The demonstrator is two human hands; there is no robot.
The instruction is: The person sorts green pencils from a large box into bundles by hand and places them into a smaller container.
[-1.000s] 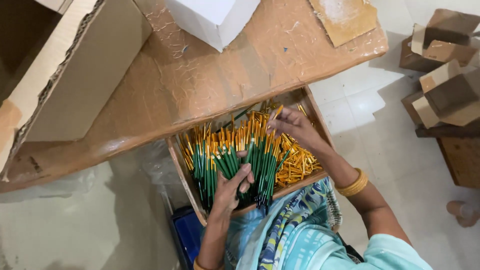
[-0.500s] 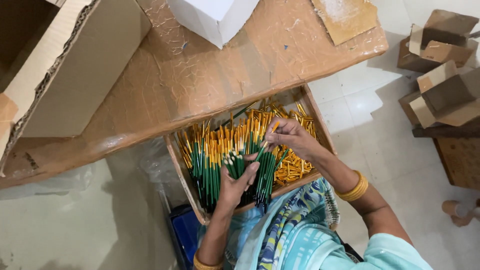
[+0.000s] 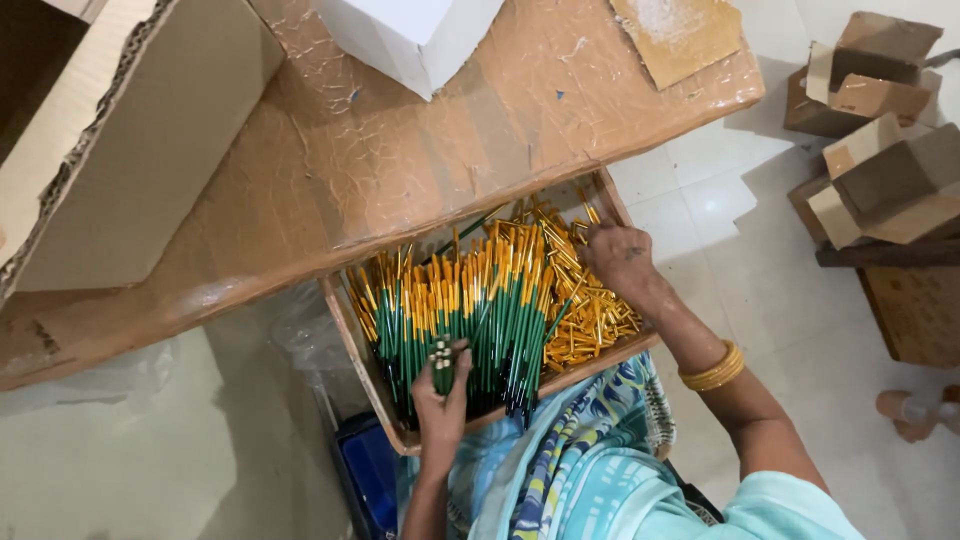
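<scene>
Green pencils (image 3: 470,320): a dense heap of green shafts with yellow-gold ends, lying roughly side by side in the open wooden drawer (image 3: 365,365) that juts out from under the surface (image 3: 400,170) above my lap.
Bundle in my left hand (image 3: 441,365): a small bunch of the same green pencils, stood upright, their tips showing above my fist.
Left hand (image 3: 440,400): clenched around that bunch, held over the near part of the drawer, just above the heap.
Right hand (image 3: 618,262): down at the far right of the drawer, fingers (image 3: 600,238) spread and touching the loose gold pieces (image 3: 590,320); I cannot tell whether it has anything pinched.
Step in hand: I judge that I am gathering, with one bunch already collected in my left fist while my right picks through the pile.
What the next move calls for: as I read it, a light pinch of a few pieces without dragging the neighbours along, then bringing them across to the bunch with ends level.
Risk: my fist looks nearly full, so the bunch could splay or slip.
Around me: a big cardboard box (image 3: 120,140) and a white box (image 3: 410,35) on the surface, more cartons (image 3: 880,150) on the tiled floor to my right.
</scene>
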